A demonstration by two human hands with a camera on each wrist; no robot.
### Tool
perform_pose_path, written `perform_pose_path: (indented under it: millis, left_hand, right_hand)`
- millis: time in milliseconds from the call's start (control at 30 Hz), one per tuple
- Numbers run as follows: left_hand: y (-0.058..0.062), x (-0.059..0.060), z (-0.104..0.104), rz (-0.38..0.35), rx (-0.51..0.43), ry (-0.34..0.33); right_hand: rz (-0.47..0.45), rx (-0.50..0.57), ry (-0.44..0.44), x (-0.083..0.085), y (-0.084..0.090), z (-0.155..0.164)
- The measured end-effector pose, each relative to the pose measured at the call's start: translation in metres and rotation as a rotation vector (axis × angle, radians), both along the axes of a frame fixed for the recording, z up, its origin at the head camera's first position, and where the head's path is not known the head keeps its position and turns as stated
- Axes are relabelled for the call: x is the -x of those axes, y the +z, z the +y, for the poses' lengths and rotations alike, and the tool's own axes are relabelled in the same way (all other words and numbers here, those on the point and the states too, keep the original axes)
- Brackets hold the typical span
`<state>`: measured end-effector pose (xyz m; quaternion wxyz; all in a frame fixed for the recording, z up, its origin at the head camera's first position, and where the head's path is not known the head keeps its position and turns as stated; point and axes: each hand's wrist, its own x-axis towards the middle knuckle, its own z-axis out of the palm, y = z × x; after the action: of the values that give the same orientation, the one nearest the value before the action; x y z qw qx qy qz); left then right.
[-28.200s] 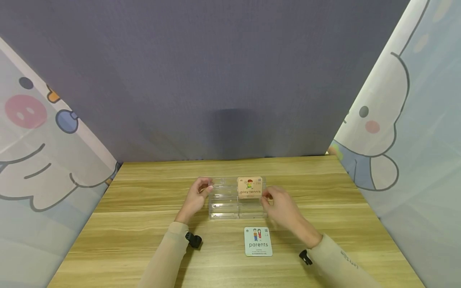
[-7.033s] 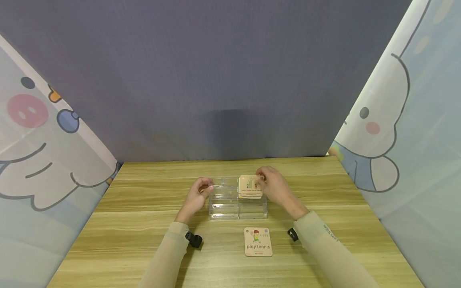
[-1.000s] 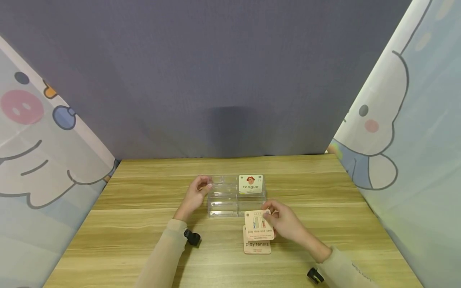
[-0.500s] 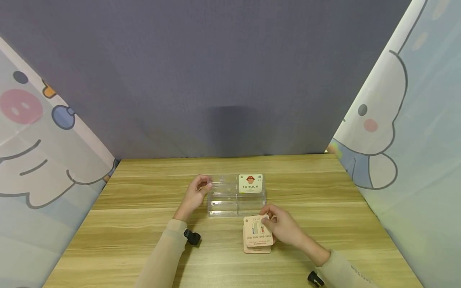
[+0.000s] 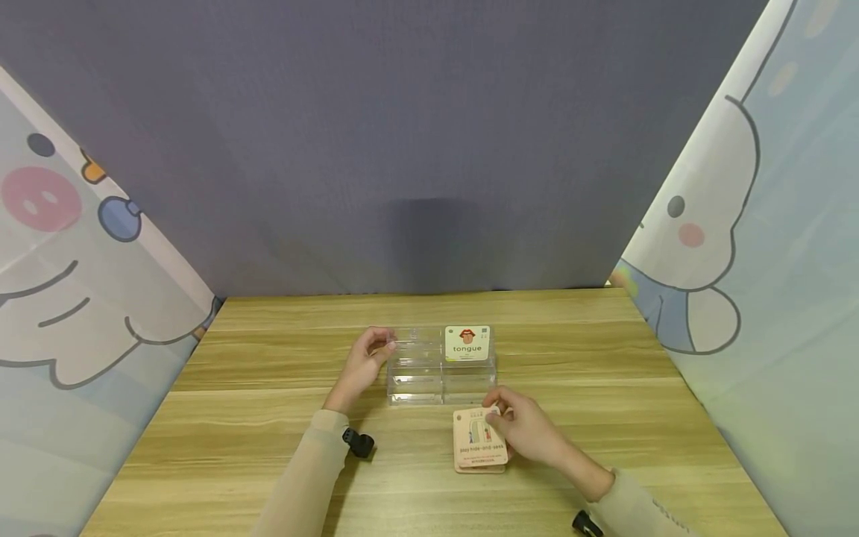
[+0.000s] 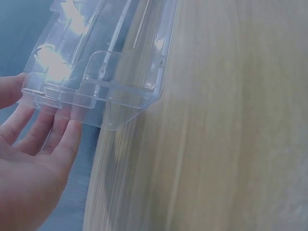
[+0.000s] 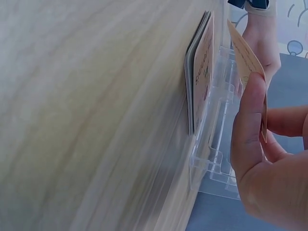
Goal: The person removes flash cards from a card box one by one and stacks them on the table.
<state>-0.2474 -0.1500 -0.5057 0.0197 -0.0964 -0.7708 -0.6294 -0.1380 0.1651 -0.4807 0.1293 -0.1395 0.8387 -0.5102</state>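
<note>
A clear plastic card rack (image 5: 414,380) with stepped tiers in two columns stands on the table. My left hand (image 5: 365,362) grips its upper left side, thumb in front and fingers behind, as the left wrist view shows (image 6: 38,163). My right hand (image 5: 526,426) pinches a "play hide-and-seek" card (image 5: 479,438) by its right edge. In the right wrist view this card (image 7: 248,60) is tilted and apart from a stack of cards (image 7: 201,77) on the table. A "tongue" card (image 5: 467,344) stands in the rack's top right slot.
The wood-grain table (image 5: 268,418) runs back to a dark grey curtain (image 5: 429,149). Cartoon-print curtains (image 5: 67,224) hang at both sides. A black wrist camera (image 5: 359,443) is strapped by each sleeve.
Over the last second my right hand has brought the hide-and-seek card down and nearer over the stack, covering most of the "play tennis" card. My left hand keeps its place on the rack.
</note>
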Motion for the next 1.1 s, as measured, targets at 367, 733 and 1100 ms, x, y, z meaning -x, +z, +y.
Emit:
perform_pose_path:
  millis: [367,733,1100]
  left_hand:
    - [0.016,-0.007,0.003,-0.025,0.028,-0.017]
    - [0.039,-0.020,0.005,-0.021,0.027,-0.033]
    - [0.038,-0.019,0.005,-0.009,0.025,-0.030]
  right_hand:
    - [0.059,-0.059,0.015,-0.003,-0.002,-0.003]
    - [0.235,-0.326,-0.052,-0.004,-0.003,-0.008]
    - [0.310,-0.490,-0.049,-0.003,-0.006,-0.011]
